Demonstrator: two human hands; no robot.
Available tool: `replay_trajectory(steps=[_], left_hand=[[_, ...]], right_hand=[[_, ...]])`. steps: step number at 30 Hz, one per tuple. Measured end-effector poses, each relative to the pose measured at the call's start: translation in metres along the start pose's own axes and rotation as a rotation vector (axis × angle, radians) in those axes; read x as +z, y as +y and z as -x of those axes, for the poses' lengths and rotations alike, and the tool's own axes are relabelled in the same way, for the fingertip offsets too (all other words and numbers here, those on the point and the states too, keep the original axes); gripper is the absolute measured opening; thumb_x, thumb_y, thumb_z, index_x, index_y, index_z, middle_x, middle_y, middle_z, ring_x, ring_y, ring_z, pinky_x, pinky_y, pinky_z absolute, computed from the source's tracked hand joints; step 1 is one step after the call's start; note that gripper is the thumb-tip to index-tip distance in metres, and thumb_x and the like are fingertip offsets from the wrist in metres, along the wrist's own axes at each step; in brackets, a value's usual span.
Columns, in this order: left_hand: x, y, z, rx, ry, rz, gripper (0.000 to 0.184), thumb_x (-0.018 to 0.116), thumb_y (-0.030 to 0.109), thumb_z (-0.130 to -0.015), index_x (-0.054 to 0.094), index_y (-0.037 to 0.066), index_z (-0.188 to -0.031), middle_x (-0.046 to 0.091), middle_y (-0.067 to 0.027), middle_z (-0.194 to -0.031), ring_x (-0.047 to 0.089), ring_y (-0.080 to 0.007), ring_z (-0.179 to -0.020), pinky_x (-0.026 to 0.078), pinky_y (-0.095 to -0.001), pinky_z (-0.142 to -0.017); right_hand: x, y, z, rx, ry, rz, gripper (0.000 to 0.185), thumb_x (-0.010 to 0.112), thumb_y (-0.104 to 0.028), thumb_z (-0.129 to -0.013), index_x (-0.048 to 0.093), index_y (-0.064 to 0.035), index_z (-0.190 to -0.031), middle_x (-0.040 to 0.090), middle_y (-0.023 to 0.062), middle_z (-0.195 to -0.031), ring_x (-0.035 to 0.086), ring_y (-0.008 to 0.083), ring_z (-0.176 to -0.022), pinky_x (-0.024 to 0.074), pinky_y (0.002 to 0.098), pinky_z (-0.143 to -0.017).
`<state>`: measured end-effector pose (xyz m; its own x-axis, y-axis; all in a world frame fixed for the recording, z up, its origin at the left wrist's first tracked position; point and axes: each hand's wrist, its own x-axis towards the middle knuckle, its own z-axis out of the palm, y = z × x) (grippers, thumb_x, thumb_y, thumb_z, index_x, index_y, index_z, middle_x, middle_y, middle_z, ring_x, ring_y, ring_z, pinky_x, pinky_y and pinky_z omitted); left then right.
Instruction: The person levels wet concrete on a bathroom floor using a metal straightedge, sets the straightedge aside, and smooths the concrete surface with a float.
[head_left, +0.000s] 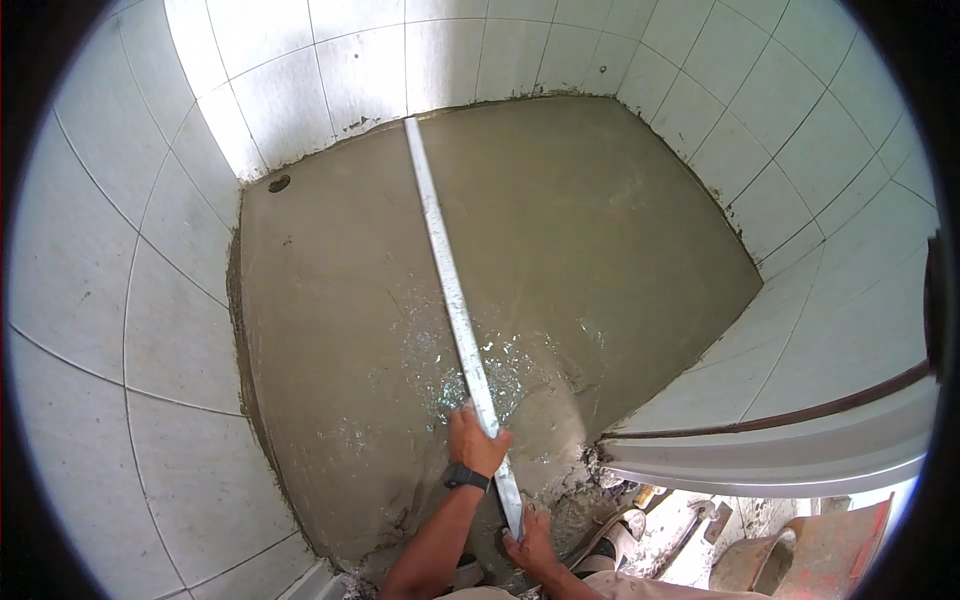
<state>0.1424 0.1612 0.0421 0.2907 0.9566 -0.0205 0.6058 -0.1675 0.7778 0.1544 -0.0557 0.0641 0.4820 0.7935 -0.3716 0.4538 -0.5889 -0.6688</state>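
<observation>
A long, pale metal screed bar (445, 260) lies across the wet grey mortar floor (600, 220), its far end at the back wall. My left hand (477, 442), with a dark watch on its wrist, is closed around the bar a little way up from the near end. Lower down, my right hand (532, 545) grips the bar's near end. Wet, shiny patches and rougher mortar show around the bar close to my hands. Toward the back, the floor surface looks smooth.
White tiled walls (130, 300) enclose the floor on several sides. A dark drain hole (279, 184) sits in the far left corner. At the lower right are a door frame (780, 450), a trowel-like tool (718, 522) and a mortar-stained bucket (825, 550). My feet are at the bottom.
</observation>
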Motion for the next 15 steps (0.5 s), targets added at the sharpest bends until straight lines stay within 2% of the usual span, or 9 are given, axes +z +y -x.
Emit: replay_trajectory(steps=[3,6,9,13,15], left_hand=[[0.014,0.008,-0.001,-0.015,-0.082,-0.046,0.071,0.076,0.023,-0.065,0.048,-0.001,-0.126,0.052,-0.0203,-0.107,0.056,-0.0390,-0.099,0.050,-0.0464,-0.080],[0.004,0.034,-0.002,0.013,-0.135,-0.068,0.070,0.074,0.022,-0.066,0.047,-0.005,-0.126,0.052,-0.0195,-0.109,0.055,-0.0380,-0.102,0.049,-0.0462,-0.082],[0.006,0.031,0.003,0.073,-0.062,-0.031,0.071,0.073,0.020,-0.065,0.046,-0.005,-0.125,0.051,-0.0228,-0.109,0.052,-0.0400,-0.104,0.045,-0.0467,-0.089],[-0.010,0.020,0.010,0.012,-0.056,-0.051,0.073,0.074,0.019,-0.065,0.043,-0.007,-0.127,0.049,-0.0240,-0.112,0.050,-0.0411,-0.107,0.043,-0.0462,-0.093],[-0.016,0.010,0.018,-0.029,0.008,-0.046,0.074,0.074,0.017,-0.064,0.042,-0.007,-0.127,0.048,-0.0244,-0.114,0.049,-0.0418,-0.107,0.044,-0.0466,-0.093]], right_hand=[[0.007,0.013,0.002,-0.073,0.097,0.068,0.074,0.069,-0.016,-0.075,0.035,0.0096,-0.136,0.044,0.0360,-0.119,0.044,0.0511,-0.111,0.0383,0.0511,-0.097],[0.004,0.011,0.006,-0.051,0.088,0.030,0.076,0.069,-0.017,-0.074,0.035,0.0112,-0.135,0.041,0.0376,-0.124,0.042,0.0531,-0.114,0.0366,0.0521,-0.100],[0.003,0.007,0.009,-0.128,0.114,-0.013,0.077,0.070,-0.019,-0.073,0.036,0.0128,-0.134,0.041,0.0374,-0.125,0.041,0.0533,-0.114,0.0355,0.0540,-0.100],[0.003,0.010,0.012,-0.132,0.049,0.010,0.076,0.071,-0.020,-0.073,0.037,0.0142,-0.132,0.043,0.0376,-0.123,0.042,0.0535,-0.113,0.0351,0.0550,-0.100],[0.009,0.020,0.013,-0.269,0.038,0.063,0.074,0.070,-0.021,-0.075,0.037,0.0146,-0.131,0.044,0.0375,-0.122,0.042,0.0538,-0.112,0.0349,0.0553,-0.100]])
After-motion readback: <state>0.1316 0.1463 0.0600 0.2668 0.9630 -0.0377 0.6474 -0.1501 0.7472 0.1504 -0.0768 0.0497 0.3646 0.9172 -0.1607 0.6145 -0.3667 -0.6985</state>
